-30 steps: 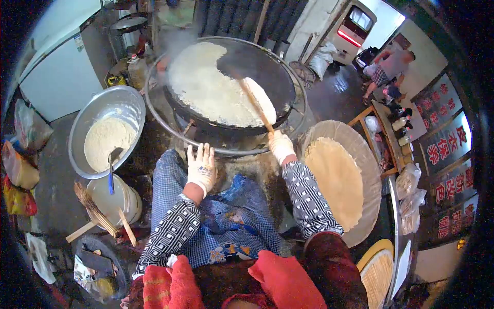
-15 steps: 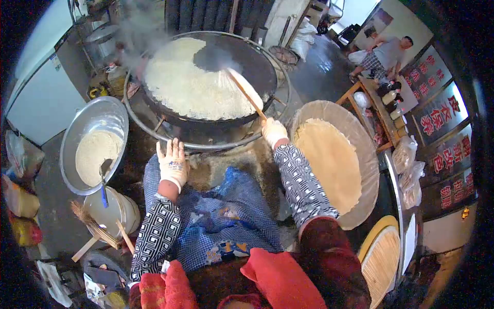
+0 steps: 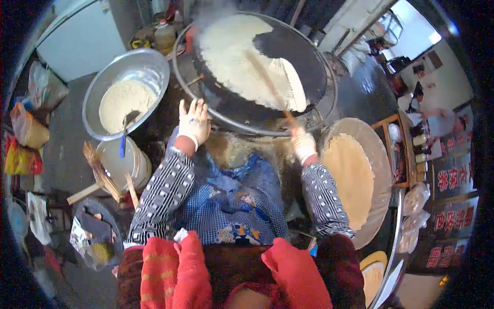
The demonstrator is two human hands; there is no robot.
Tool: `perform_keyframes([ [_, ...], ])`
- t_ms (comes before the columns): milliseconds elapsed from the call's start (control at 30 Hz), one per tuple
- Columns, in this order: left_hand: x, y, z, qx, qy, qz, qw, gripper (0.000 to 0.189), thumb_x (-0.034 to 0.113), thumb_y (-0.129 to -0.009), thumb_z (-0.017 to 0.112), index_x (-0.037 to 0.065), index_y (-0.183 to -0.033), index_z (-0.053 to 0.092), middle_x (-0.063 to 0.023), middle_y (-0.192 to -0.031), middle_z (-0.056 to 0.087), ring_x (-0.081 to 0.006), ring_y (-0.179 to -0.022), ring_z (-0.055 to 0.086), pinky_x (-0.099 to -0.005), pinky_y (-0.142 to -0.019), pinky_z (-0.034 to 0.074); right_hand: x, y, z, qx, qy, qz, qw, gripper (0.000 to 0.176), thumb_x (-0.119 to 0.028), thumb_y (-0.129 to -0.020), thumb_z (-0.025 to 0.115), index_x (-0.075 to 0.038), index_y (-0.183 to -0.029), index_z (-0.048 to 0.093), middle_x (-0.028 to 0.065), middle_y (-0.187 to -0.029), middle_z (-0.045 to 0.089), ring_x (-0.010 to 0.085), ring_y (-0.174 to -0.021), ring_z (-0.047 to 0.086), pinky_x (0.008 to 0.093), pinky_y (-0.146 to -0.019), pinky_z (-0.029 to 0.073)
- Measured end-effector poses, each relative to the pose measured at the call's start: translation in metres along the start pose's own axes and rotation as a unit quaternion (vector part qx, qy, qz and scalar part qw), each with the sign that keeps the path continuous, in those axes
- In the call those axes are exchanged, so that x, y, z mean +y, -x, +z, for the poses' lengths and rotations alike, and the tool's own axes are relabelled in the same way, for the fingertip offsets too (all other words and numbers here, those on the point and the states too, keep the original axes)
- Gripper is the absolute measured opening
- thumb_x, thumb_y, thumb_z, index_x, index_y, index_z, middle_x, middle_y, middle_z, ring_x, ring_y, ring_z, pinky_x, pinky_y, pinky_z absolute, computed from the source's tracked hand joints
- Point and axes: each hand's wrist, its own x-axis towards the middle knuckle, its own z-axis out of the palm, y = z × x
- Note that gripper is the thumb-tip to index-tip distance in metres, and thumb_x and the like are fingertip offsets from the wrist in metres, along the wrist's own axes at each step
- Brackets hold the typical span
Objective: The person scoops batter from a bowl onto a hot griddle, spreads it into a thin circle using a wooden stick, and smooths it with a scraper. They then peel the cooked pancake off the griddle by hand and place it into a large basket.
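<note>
My right hand [image 3: 303,144], in a white glove, is closed round the end of a long wooden stick [image 3: 269,85]. The stick is blurred and reaches over a large round black griddle [image 3: 315,67]. Pale batter [image 3: 231,51] covers the griddle's left part, and a folded white edge [image 3: 294,85] lies at its right side. Steam rises at the far left. My left hand [image 3: 195,121], also gloved, has its fingers spread by the griddle's metal ring and holds nothing. Beside my right forearm is a lined basket of thin tan flatbreads [image 3: 347,177].
On the left are a metal basin [image 3: 91,110] of batter with a ladle [image 3: 123,136], a white bucket [image 3: 138,167] and a brush [image 3: 103,172]. A wooden shelf with bottles [image 3: 421,149] stands at the right. Behind it is a person [image 3: 418,97].
The view has turned and shifted. The stick has swung leftward over the batter. The white edge at the right now lies folded over, apart from the stick. My left hand stays open.
</note>
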Motion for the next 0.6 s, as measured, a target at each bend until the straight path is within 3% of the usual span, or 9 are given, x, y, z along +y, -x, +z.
perform_keyframes([
  [100,-0.013,-0.006,-0.002,-0.032,-0.011,-0.025,0.999,0.063,0.034,-0.08,0.057,0.003,-0.134,0.044,-0.013,-0.144,0.039,-0.028,-0.135,0.033,-0.0609,-0.11,0.009,0.023,-0.027,-0.007,0.065,0.009,0.111,0.992,0.029,-0.033,-0.094,0.046,-0.006,-0.084,0.053,0.0199,-0.069,0.062,0.0391,-0.067,0.062,0.0522,-0.061,0.049],
  [133,-0.013,-0.01,-0.005,-0.041,-0.014,-0.042,0.998,0.063,0.035,-0.08,0.057,0.003,-0.134,0.044,-0.0131,-0.144,0.038,-0.0279,-0.136,0.032,-0.0612,-0.11,0.009,0.022,-0.031,-0.005,0.1,0.034,0.069,0.992,0.031,-0.035,-0.094,0.044,-0.006,-0.086,0.054,0.0217,-0.071,0.062,0.0419,-0.068,0.062,0.0524,-0.064,0.049],
  [200,0.004,-0.016,-0.034,-0.074,0.022,-0.051,0.996,0.062,0.034,-0.079,0.06,0.005,-0.131,0.047,-0.0134,-0.142,0.04,-0.0272,-0.136,0.031,-0.0604,-0.109,0.012,0.008,-0.029,-0.018,0.056,0.004,0.058,0.997,0.032,-0.036,-0.094,0.044,-0.006,-0.091,0.053,0.0244,-0.076,0.063,0.0442,-0.072,0.061,0.0536,-0.067,0.049],
  [267,0.04,-0.01,-0.06,-0.097,0.082,0.019,0.992,0.061,0.034,-0.078,0.061,0.004,-0.13,0.047,-0.0148,-0.14,0.041,-0.0277,-0.134,0.033,-0.0593,-0.109,0.013,0.006,-0.023,-0.006,-0.032,0.027,0.082,0.996,0.034,-0.038,-0.094,0.042,-0.006,-0.097,0.051,0.0277,-0.085,0.062,0.0454,-0.079,0.061,0.0551,-0.074,0.047],
  [333,0.074,0.009,-0.038,-0.062,0.08,0.084,0.991,0.05,0.025,-0.086,0.047,0.003,-0.131,0.047,-0.0131,-0.141,0.042,-0.0277,-0.135,0.032,-0.057,-0.112,0.008,0.021,-0.034,0.0,0.008,0.012,0.116,0.993,0.034,-0.037,-0.094,0.042,-0.005,-0.097,0.052,0.028,-0.085,0.062,0.0457,-0.079,0.061,0.054,-0.075,0.048],
  [467,0.076,0.016,-0.014,-0.06,-0.014,0.074,0.995,0.05,0.019,-0.092,0.036,0.003,-0.139,0.038,-0.0118,-0.146,0.036,-0.0269,-0.138,0.028,-0.0563,-0.113,0.005,-0.003,-0.048,-0.026,0.027,0.004,0.095,0.995,0.034,-0.034,-0.094,0.045,-0.003,-0.091,0.058,0.0261,-0.082,0.063,0.0448,-0.079,0.061,0.0523,-0.073,0.048],
  [500,0.071,0.014,-0.017,-0.077,-0.019,0.079,0.994,0.05,0.016,-0.092,0.032,0.003,-0.14,0.036,-0.0113,-0.147,0.035,-0.0268,-0.139,0.027,-0.0565,-0.113,0.004,-0.011,-0.039,-0.028,0.028,-0.006,0.066,0.997,0.031,-0.032,-0.093,0.046,-0.003,-0.09,0.057,0.0253,-0.08,0.063,0.0445,-0.078,0.061,0.0522,-0.072,0.048],
  [533,0.067,0.011,-0.018,-0.092,-0.023,0.081,0.992,0.049,0.013,-0.093,0.028,0.004,-0.141,0.035,-0.0108,-0.148,0.034,-0.0267,-0.139,0.027,-0.0566,-0.113,0.004,-0.007,-0.031,-0.008,0.134,0.015,-0.047,0.99,0.029,-0.03,-0.093,0.047,-0.004,-0.085,0.056,0.0246,-0.075,0.062,0.0446,-0.073,0.06,0.0527,-0.068,0.048],
  [600,0.064,0.014,-0.011,-0.092,-0.019,0.075,0.993,0.049,0.015,-0.093,0.03,0.004,-0.14,0.036,-0.0111,-0.147,0.035,-0.0269,-0.139,0.027,-0.0565,-0.113,0.004,-0.002,-0.016,0.007,0.029,0.022,0.019,0.999,0.026,-0.032,-0.091,0.051,-0.007,-0.086,0.053,0.0227,-0.067,0.062,0.0442,-0.063,0.061,0.0538,-0.061,0.048],
])
